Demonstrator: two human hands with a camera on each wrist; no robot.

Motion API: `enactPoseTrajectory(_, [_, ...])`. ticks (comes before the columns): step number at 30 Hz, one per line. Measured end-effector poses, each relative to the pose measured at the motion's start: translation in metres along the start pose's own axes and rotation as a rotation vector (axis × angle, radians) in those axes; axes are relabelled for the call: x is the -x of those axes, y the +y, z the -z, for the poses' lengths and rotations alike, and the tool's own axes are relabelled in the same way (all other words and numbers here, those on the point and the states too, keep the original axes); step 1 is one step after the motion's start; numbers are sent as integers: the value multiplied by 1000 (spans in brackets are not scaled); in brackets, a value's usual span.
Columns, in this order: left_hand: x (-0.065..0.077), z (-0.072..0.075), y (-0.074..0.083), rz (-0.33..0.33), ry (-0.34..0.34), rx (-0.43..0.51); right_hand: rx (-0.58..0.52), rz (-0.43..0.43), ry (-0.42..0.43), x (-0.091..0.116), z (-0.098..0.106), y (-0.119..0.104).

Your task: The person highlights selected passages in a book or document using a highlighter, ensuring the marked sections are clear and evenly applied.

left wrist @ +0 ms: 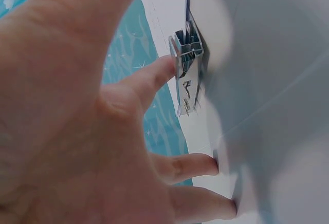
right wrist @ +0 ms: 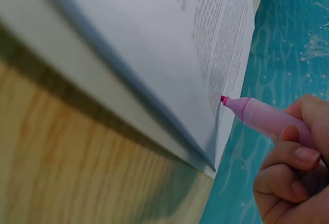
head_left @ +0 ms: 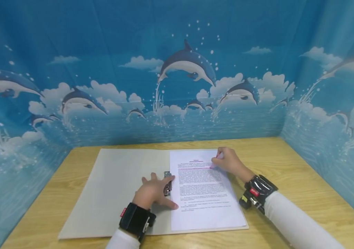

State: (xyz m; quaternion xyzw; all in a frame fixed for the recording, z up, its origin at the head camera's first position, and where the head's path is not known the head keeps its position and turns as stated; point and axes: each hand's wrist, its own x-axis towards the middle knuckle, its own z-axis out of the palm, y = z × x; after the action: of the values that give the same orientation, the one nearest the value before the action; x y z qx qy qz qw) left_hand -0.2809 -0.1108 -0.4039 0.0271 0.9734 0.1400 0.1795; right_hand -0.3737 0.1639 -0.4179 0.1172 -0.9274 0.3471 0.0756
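A right hand (head_left: 231, 162) pinches a pink highlighter (head_left: 218, 159), its tip at the right end of a pink line (head_left: 193, 168) in the upper text of a printed page (head_left: 206, 218). The left hand (head_left: 153, 190) is spread wide, its thumb on the page's left edge and its index finger beside the metal clip (head_left: 166, 183) at the spine of an open file folder (head_left: 102, 193); other fingertips touch the folder's left cover.

The page covers most of the folder's right side, its near and right edges close to the cover's own. On the wooden table (head_left: 304, 186), a broad stretch of wood lies to the folder's right, crossed by the right forearm in a white sleeve (head_left: 295, 221). The strip on the left is narrower, and only a thin band separates the folder's far edge from a blue dolphin-print curtain (head_left: 108, 41), which also rises along both sides. A black wrist strap (head_left: 261, 188) sits beyond the page's right edge; another (head_left: 134, 219) is over the left cover's near edge.
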Motion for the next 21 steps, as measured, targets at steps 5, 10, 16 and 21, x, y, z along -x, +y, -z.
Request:
enactPoseTrajectory(5, [-1,0,-1,-1,0,7,4,7,8,2,4,3])
enactPoseTrajectory(10, [-1,-1,-1,1,0,12,5,-5,7,3,7,8])
enactPoseTrajectory(16, [0,1,0,3,-5,14,31,-20,10,4,11,13])
enactPoseTrajectory(21, [1,2,0,1,-7,13,40,-13,24,5,14,13])
